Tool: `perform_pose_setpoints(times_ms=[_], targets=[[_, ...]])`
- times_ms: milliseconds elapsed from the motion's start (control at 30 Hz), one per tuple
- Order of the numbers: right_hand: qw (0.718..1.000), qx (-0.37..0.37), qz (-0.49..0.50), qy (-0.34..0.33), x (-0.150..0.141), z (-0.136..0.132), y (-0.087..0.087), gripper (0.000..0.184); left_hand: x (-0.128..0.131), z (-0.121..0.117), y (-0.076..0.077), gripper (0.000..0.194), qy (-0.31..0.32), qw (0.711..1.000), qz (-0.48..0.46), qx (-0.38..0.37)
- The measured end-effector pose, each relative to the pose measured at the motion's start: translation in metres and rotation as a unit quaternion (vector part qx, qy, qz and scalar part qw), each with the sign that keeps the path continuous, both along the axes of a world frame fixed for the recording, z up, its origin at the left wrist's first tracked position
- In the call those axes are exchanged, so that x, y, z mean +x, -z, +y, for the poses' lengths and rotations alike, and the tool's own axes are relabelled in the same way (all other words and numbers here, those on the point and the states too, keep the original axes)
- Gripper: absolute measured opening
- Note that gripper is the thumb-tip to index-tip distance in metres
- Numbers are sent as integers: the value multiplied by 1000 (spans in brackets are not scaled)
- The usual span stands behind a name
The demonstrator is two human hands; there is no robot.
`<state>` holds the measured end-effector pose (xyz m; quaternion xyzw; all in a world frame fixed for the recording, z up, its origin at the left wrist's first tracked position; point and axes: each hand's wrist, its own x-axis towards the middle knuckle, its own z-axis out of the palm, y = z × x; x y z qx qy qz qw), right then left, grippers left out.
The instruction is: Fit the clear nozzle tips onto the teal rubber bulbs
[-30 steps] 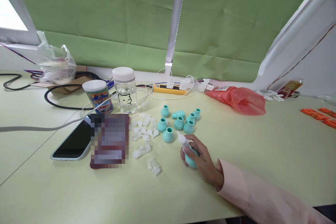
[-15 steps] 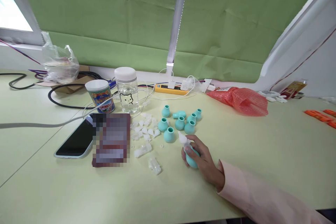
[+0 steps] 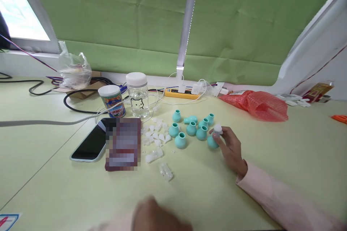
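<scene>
My right hand is closed around the neck of a teal squeeze bulb with a white nozzle piece on top. The bulb is upright, just right of several other open-necked teal bulbs. One teal bulb lies on its side among them. My left hand is at the bottom edge, smeared by motion, its fingers unclear. Small white cone tips are heaped left of the bulbs. Nearer to me lie two clear plastic pieces, one upper piece and one lower piece.
A phone and a pixelated dark red flat item lie at left. Behind them stand a canister and a clear bottle. A yellow power strip, cables and red bubble wrap line the back.
My right hand has moved right and away from me with the teal bulb, now nearer the other bulbs. My left hand has come into view at the bottom. The view has shifted slightly.
</scene>
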<state>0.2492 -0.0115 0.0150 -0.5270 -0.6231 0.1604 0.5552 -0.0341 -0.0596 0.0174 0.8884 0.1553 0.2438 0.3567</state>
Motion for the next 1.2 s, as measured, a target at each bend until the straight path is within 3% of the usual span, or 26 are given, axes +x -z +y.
perform_pose_setpoints(times_ms=[67,133,200,300,400,467,533,567,633,700,733,833,900,1000,1067,1133,1200], targets=[[996,50,-54,48,10,6,1,17,2,35,-25,18,-83,995,-43,-44],[989,77,-100,80,19,11,2,15,7,63,-44,12,-263,928,-141,-222],[987,64,-122,88,25,16,5,15,13,80,-53,14,-339,859,-214,-319],[989,19,-123,84,30,23,14,17,17,85,-48,17,-328,813,-264,-402],[985,26,-124,116,32,27,17,26,16,81,-36,20,-291,808,-246,-449],[971,109,-133,165,30,23,12,42,14,78,-33,24,-274,801,-245,-472],[929,266,-177,184,23,13,3,55,15,76,-33,29,-271,787,-254,-493],[897,351,-214,164,15,6,-1,56,16,75,-34,32,-277,780,-257,-498],[834,437,-338,9,-8,-10,-7,41,18,71,-35,35,-300,775,-253,-495],[803,371,-437,-162,-40,-22,-7,25,21,65,-35,32,-322,781,-242,-478],[798,322,-471,-195,-56,-26,-6,24,23,62,-34,28,-327,786,-236,-468],[837,164,-475,-216,-95,-25,2,28,25,54,-28,20,-318,808,-223,-443],[862,73,-440,-240,-104,-20,6,24,26,51,-21,19,-313,818,-221,-430],[932,-71,-247,-255,-99,-15,7,22,28,50,-9,10,-309,832,-251,-387],[954,-186,-43,-232,-93,-13,7,27,28,50,-2,6,-293,846,-286,-342],[930,-269,121,-219,-89,-11,7,30,28,51,4,10,-285,864,-291,-297],[898,-310,211,-229,-87,-9,7,32,27,52,7,14,-305,885,-267,-231]])
